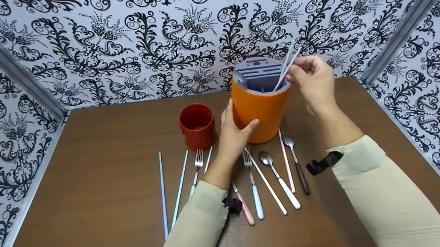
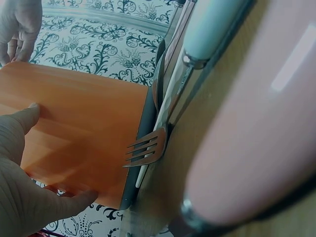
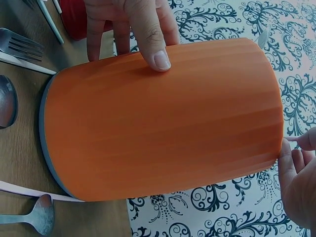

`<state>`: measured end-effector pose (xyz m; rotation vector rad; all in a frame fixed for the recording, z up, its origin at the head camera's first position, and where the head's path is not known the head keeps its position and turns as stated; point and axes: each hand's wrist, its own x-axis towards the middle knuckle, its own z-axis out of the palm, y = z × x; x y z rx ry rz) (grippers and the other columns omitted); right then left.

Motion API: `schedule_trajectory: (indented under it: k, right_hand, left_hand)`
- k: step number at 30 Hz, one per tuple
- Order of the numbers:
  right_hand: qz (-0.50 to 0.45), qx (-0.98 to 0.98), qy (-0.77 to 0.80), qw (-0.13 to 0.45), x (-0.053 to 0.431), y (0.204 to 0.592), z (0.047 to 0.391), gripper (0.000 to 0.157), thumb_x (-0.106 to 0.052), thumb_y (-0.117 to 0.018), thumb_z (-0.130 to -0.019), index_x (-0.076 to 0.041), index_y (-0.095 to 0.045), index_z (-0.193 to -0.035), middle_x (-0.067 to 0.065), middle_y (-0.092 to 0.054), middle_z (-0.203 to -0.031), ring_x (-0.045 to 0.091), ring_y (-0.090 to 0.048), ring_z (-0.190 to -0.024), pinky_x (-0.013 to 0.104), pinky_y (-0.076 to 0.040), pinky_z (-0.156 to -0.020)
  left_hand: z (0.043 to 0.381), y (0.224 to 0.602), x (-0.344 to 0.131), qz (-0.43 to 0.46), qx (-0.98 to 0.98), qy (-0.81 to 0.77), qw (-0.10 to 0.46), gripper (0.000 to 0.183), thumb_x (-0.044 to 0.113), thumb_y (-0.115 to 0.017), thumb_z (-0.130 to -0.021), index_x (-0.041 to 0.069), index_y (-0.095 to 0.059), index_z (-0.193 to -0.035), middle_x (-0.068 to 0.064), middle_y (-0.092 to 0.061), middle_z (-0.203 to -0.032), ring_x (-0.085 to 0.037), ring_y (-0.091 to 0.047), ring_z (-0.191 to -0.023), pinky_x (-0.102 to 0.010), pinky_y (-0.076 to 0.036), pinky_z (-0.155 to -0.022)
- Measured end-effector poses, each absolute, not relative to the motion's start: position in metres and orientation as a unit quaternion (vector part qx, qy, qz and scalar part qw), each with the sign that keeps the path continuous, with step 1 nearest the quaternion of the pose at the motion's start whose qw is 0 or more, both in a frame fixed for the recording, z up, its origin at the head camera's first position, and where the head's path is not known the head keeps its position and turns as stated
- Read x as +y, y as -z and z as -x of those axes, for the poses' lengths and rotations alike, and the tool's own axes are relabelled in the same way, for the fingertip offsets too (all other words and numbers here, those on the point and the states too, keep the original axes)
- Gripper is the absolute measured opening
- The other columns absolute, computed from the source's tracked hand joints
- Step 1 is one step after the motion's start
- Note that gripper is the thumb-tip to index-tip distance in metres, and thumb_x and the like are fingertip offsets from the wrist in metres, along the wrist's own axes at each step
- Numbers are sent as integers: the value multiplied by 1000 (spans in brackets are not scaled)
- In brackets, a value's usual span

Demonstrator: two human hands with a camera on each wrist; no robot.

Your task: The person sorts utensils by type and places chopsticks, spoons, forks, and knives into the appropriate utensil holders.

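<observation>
An orange utensil holder with a grey slotted top stands on the table. My left hand grips its left side, thumb across the front, as the left wrist view also shows. Above the right rim, my right hand pinches two pale chopsticks between thumb and fingers. They lean to the right, their lower ends inside the open front compartment. A spoon stands in the holder at the left, its bowl upward. Something thin and metallic shows in the compartment; its kind is unclear.
Left of the holder stands a red cup. In front lie a blue chopstick, a green-handled fork, a blue-handled fork, a white-handled spoon, a dark-handled spoon and a pink chopstick. Patterned walls surround the table.
</observation>
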<state>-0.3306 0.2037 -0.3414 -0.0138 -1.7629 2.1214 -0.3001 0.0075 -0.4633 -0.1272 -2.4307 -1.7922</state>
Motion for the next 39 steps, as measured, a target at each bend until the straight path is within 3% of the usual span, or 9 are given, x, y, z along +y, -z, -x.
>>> schedule_trajectory:
  k: [17, 31, 39]
  right_hand:
    - [-7, -650, -727, 222, 210, 351, 321, 12, 8, -69, -90, 0, -67, -98, 7, -66, -90, 17, -66, -77, 22, -61, -77]
    - [-8, -625, -753, 209, 214, 363, 305, 10, 7, -70, -91, 0, -67, -97, 8, -70, -84, 19, -69, -77, 25, -62, -74]
    - [-6, -623, -757, 199, 216, 375, 292, 11, 7, -68, -93, 6, -63, -103, 8, -69, -86, 18, -68, -79, 26, -62, -75]
  left_hand:
    - [302, 465, 8, 40, -810, 581, 65, 99, 37, -82, -89, 25, -22, -167, -9, -35, -165, -27, -43, -149, -45, -33, -126]
    - [303, 467, 7, 39, -807, 586, 64, 98, 37, -82, -90, 25, -22, -167, -9, -35, -166, -26, -42, -150, -44, -32, -127]
    - [302, 466, 7, 38, -803, 591, 59, 99, 36, -82, -90, 26, -22, -167, -8, -33, -167, -25, -41, -150, -43, -32, -127]
